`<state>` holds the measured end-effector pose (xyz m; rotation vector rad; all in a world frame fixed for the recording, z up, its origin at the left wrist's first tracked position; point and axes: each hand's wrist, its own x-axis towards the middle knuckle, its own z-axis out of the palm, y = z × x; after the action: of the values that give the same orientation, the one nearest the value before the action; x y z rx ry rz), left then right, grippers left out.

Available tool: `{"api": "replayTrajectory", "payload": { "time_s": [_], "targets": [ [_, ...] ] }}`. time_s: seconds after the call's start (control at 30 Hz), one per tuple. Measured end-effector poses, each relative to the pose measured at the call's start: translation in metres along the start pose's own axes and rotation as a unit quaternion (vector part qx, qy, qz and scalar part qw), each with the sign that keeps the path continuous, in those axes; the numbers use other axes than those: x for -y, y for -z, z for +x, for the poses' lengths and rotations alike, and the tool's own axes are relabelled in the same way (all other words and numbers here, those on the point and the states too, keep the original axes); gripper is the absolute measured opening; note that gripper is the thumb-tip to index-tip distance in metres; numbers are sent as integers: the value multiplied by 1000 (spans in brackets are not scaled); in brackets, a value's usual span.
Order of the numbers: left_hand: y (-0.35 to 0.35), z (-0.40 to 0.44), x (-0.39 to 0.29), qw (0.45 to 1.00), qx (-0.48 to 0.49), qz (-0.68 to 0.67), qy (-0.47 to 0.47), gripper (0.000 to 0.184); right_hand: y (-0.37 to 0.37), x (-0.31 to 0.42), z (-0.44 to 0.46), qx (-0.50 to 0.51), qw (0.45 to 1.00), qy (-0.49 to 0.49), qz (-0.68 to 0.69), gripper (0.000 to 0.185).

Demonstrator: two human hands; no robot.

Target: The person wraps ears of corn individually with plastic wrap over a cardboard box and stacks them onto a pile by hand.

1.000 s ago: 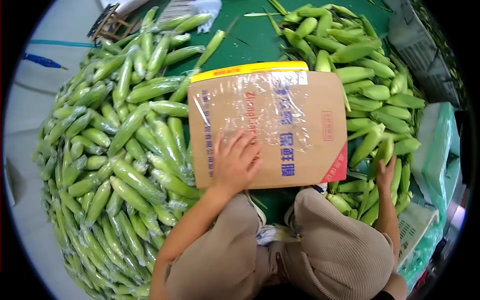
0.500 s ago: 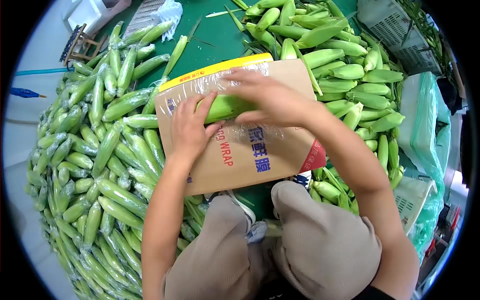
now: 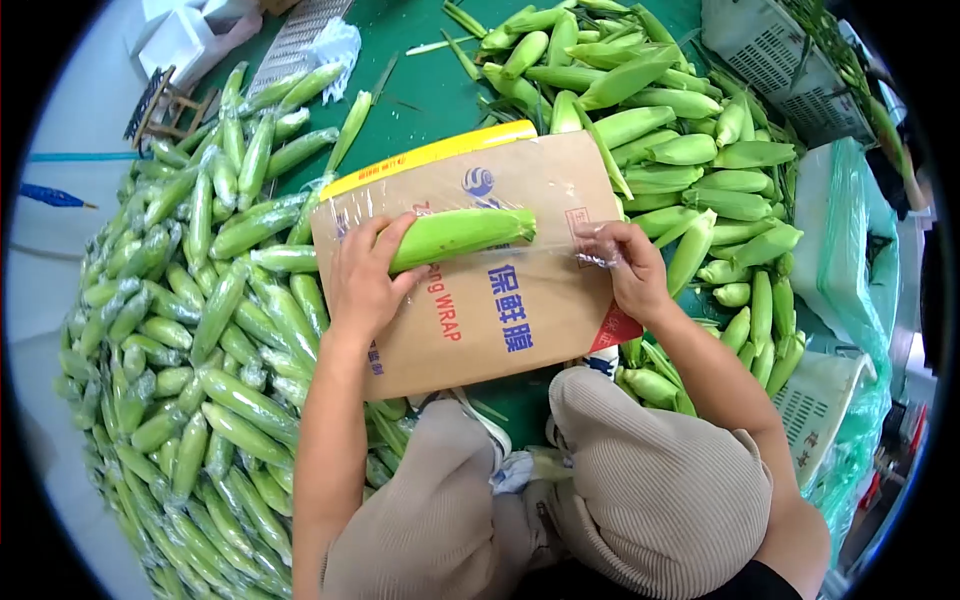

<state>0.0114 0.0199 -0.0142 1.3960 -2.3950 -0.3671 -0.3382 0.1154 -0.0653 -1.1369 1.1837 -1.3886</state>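
A green corn ear in its husk [image 3: 468,231] lies across the cardboard box [image 3: 430,365] in front of me. My left hand [image 3: 365,278] is wrapped round the ear's left end, fingers over the top and thumb below. To the right of the ear's cut end, my right hand [image 3: 638,272] pinches the bunched edge of clear plastic film [image 3: 594,246]. The film stretches thinly over the box top toward the ear; its exact outline is hard to see. A yellow strip [image 3: 430,160] runs along the box's far edge.
Film-wrapped corn ears [image 3: 215,400] are heaped on my left. Unwrapped ears [image 3: 690,150] pile up at the right and far right on the green floor [image 3: 420,90]. Plastic crates [image 3: 775,65] and a green plastic sheet [image 3: 860,250] stand beyond them.
My right hand has moved right and down, from over the ear to beside its end, and now pinches film there. My left hand stays on the ear's left end.
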Motion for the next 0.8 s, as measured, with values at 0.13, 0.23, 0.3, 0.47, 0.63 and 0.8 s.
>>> {"api": "replayTrajectory", "payload": {
  "time_s": [0.13,0.23,0.3,0.47,0.63,0.8],
  "targets": [
    [5,4,-5,1000,30,3,-6,75,-56,40,35,24,961,39,-274,26],
    [5,9,-1,998,58,11,-4,81,-87,22,69,176,844,190,-470,54],
    [5,-5,14,995,-58,-79,-29,86,-103,24,84,223,788,151,-554,65],
    [-3,-74,14,985,-20,84,150,82,-97,9,80,208,802,224,-513,62],
    [-9,-68,41,975,-169,125,76,22,-90,15,76,172,818,194,-514,62],
    [6,-119,63,874,-320,-166,325,25,-55,32,76,265,759,187,-565,66]
  ]
}}
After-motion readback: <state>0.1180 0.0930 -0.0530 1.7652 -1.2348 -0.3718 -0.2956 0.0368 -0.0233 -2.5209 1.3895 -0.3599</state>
